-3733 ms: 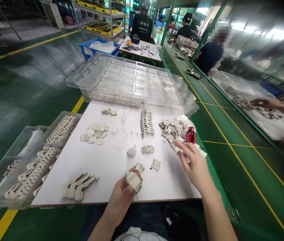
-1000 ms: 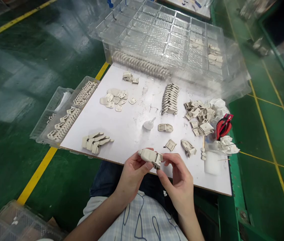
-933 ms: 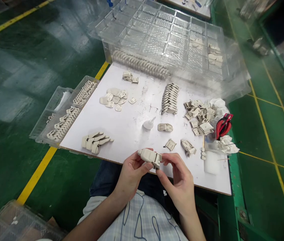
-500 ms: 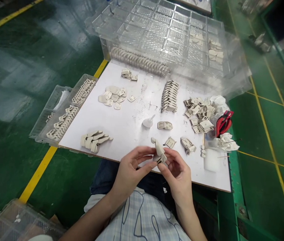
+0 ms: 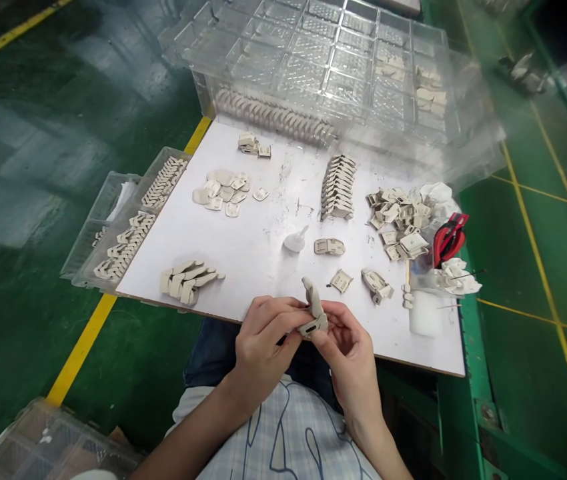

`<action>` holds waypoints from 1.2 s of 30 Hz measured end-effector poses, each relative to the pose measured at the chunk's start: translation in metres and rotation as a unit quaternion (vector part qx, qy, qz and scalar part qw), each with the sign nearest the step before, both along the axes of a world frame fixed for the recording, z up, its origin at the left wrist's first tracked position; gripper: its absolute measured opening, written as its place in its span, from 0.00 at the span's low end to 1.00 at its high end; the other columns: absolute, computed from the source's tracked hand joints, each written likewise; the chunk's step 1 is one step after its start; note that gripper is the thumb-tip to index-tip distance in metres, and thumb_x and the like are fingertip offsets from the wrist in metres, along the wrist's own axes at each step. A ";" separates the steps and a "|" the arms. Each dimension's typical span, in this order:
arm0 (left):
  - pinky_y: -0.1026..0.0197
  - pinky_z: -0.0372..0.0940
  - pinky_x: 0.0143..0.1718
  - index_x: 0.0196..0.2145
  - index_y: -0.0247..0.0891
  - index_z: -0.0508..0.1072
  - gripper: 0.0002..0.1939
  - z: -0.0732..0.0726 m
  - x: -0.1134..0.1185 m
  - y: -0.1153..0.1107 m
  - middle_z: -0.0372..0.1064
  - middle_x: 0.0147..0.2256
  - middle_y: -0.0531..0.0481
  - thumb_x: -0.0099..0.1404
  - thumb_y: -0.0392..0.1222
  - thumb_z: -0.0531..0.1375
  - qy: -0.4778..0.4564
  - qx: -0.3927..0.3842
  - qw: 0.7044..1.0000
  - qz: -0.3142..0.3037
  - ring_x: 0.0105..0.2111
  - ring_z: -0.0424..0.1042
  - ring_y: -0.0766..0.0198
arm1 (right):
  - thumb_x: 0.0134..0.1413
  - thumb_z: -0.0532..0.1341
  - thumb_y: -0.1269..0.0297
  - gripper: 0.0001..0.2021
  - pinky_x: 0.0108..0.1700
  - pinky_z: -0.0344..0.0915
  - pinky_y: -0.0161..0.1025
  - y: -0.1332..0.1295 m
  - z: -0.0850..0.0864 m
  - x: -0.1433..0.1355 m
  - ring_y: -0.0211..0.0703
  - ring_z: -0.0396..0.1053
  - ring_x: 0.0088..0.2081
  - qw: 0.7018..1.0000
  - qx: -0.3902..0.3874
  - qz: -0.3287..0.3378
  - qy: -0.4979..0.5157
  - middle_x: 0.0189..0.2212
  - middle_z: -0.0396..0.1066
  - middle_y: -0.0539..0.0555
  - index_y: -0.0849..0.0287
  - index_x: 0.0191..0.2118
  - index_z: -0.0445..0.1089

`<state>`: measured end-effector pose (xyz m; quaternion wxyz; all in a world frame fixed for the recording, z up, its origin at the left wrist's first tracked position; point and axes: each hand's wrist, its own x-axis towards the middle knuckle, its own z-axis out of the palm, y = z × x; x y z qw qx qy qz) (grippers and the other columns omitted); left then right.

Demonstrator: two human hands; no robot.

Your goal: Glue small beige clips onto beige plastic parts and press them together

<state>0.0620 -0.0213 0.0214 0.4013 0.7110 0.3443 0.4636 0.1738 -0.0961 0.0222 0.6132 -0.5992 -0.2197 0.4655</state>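
Between my two hands, over the front edge of the white board, is a small beige hinged part with a dark slot in its lower piece. My left hand is closed on its left side, fingers and thumb pressed together. My right hand pinches the lower right side between thumb and fingers. Just beyond lie a square beige plate, a beige slotted piece and a joined beige piece. A small white bottle with a thin spout stands near them.
A row of beige parts and a loose pile lie farther back. Red-handled pliers are at right, above a white block. Clear compartment trays stand behind; filled trays flank the left edge.
The beige part has been turned in my hands and lowered slightly, so its slotted lower piece shows more. My left fingers have curled closer around it. The camera view has shifted a little.
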 end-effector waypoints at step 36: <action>0.63 0.74 0.31 0.36 0.41 0.77 0.09 -0.017 -0.019 0.011 0.80 0.32 0.51 0.60 0.30 0.69 -0.089 -0.017 0.994 -0.069 0.33 0.79 0.61 | 0.56 0.69 0.62 0.08 0.36 0.73 0.29 0.013 0.029 -0.019 0.34 0.74 0.30 0.950 0.051 -0.023 -0.306 0.28 0.75 0.47 0.57 0.38 0.72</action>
